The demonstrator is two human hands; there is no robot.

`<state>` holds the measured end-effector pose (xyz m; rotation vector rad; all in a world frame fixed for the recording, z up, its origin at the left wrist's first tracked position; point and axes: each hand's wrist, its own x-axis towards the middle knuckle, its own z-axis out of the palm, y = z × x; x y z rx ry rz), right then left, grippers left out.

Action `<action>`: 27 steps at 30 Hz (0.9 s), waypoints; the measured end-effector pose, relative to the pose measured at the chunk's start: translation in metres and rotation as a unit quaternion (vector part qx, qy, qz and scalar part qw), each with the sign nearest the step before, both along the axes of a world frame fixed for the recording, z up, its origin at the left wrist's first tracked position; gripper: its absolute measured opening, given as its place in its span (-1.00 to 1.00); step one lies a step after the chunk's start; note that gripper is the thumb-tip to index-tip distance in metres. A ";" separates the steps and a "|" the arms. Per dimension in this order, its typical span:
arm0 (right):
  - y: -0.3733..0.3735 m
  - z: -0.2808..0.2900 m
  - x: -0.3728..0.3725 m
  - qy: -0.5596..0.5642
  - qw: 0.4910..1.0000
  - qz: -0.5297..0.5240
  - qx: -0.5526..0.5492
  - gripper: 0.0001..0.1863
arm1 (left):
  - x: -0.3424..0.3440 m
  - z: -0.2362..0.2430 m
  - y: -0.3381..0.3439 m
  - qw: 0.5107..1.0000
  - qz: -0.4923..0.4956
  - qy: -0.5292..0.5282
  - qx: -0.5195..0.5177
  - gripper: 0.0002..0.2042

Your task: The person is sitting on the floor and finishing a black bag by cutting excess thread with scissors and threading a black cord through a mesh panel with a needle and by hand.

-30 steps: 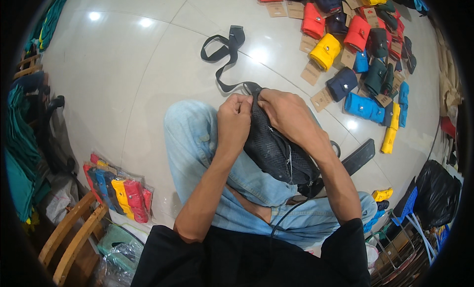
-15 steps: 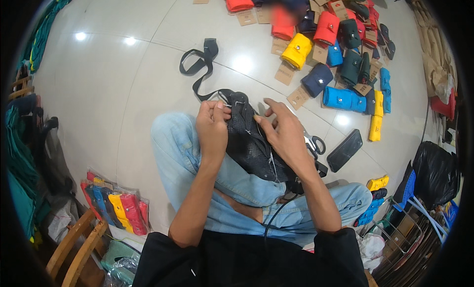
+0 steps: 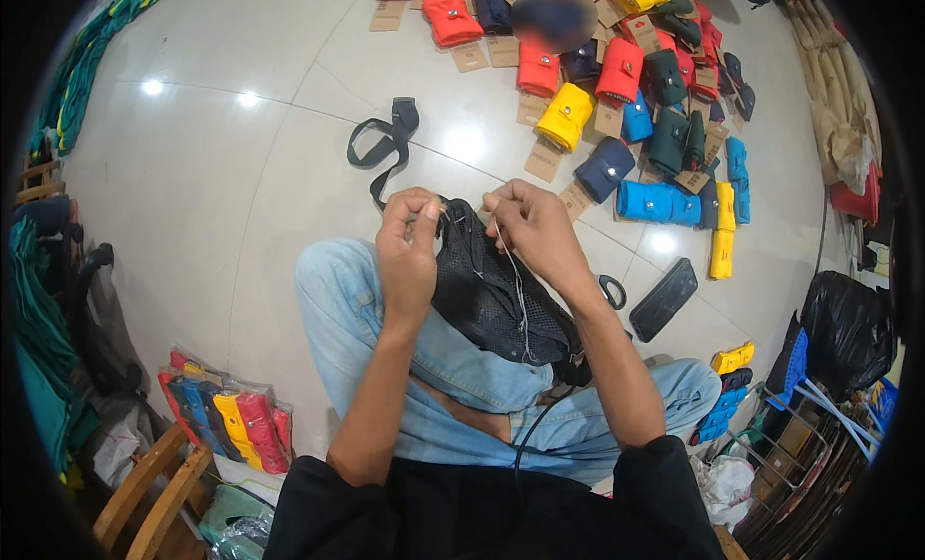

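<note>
Across my lap lies a black mesh bag [image 3: 482, 305], its black strap [image 3: 383, 156] trailing over the floor beyond it. My left hand [image 3: 409, 247] is closed in a pinch at the bag's far left end; what lies between thumb and forefinger is too small to name. A thin white thread [image 3: 521, 292] runs over the mesh up to my right hand [image 3: 533, 223], whose thumb and fingers pinch it just above the bag. Partly hidden by my right forearm, scissors with a black handle [image 3: 613, 291] rest on the floor.
A dark phone [image 3: 664, 300] lies right of the scissors. Beyond it spreads a pile of rolled pouches, among them a yellow pouch [image 3: 566, 117], with cardboard tags. Plastic-wrapped coloured packs [image 3: 241, 420] stand at left near a wooden chair [image 3: 159, 493]. A black plastic bag [image 3: 848, 329] sits far right.
My right hand has lifted off the bag's side and moved up and left, now pinching the thread, which is drawn out longer. My left hand stays at the bag's end.
</note>
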<state>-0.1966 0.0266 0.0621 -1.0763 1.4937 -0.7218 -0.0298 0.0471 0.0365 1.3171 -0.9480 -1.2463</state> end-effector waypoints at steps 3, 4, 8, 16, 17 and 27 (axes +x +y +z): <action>-0.021 0.016 0.000 -0.080 0.992 0.014 0.092 -0.69 | 0.009 0.003 -0.009 0.990 -0.097 -0.075 -0.069 -0.85; -0.030 0.023 -0.001 -0.085 0.989 0.025 0.119 -0.69 | 0.014 0.005 -0.012 0.980 -0.140 -0.111 -0.089 -0.85; -0.078 0.042 -0.003 -0.047 0.970 0.193 0.139 -0.67 | 0.025 0.010 -0.025 0.963 -0.252 -0.091 -0.027 -0.83; -0.059 0.028 0.015 0.281 0.874 0.050 -0.393 -0.63 | 0.028 0.003 -0.050 0.977 -0.174 -0.011 0.123 -0.82; -0.038 0.029 0.017 0.254 0.909 0.071 -0.323 -0.66 | 0.031 -0.001 -0.048 0.979 -0.166 -0.007 0.120 -0.82; 0.008 -0.007 0.043 0.175 0.964 -0.027 -0.199 -0.88 | 0.024 0.007 -0.044 0.977 -0.175 -0.116 0.029 -0.83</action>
